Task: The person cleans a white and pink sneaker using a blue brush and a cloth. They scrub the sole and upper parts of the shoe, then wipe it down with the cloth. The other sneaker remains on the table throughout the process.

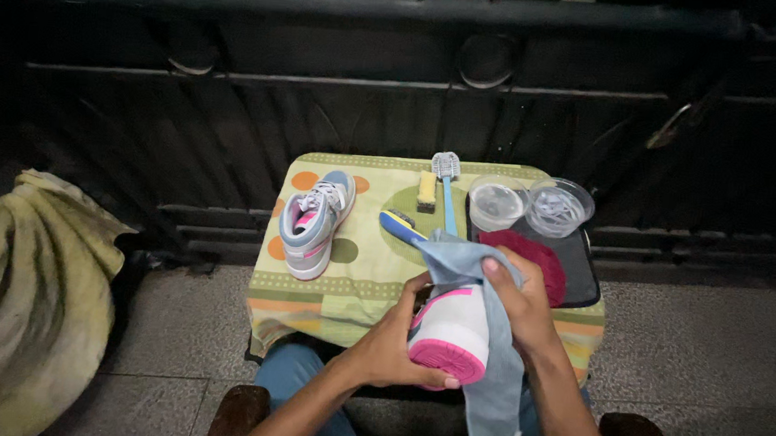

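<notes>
My left hand (396, 342) grips a small white sneaker with a pink sole (451, 337), toe toward me, above my lap. My right hand (518, 300) presses a light blue cloth (479, 340) against the sneaker's upper; the cloth drapes over the shoe and hangs down past my wrist. The matching grey, white and pink sneaker (315, 223) lies on the small table covered with a yellow-green patterned cloth (357, 279).
On the table lie a shoe insole (399, 225), a blue-handled brush (447, 184) and a small yellow sponge (426, 192). A black tray (583, 266) carries two clear plastic bowls (497, 203) and a dark red cloth (529, 254). A yellowish bundle (24, 294) sits left. Dark railing behind.
</notes>
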